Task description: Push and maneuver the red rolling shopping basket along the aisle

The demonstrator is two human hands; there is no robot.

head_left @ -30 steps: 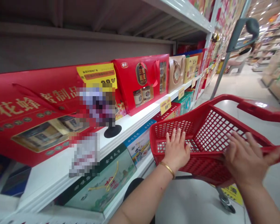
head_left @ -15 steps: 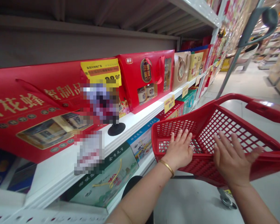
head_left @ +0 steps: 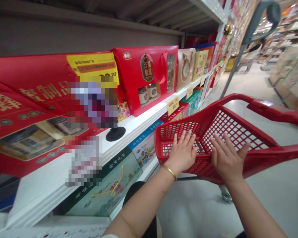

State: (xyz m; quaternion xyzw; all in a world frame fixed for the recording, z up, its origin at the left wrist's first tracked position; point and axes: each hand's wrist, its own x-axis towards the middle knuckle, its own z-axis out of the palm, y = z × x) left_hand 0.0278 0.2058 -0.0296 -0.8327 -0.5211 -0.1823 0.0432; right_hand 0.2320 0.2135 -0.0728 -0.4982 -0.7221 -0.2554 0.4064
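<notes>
Right hand [head_left: 227, 159] has moved closer to the left hand [head_left: 181, 154]; both extend loose, unclenched fingers over the red basket [head_left: 265, 160], contact hard to judge

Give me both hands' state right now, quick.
Left hand: open, over the red cart, holding nothing visible.
Right hand: open, also over the red cart, holding nothing visible.

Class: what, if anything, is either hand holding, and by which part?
Nothing is held: left hand and right hand are spread open at the red basket.
</notes>
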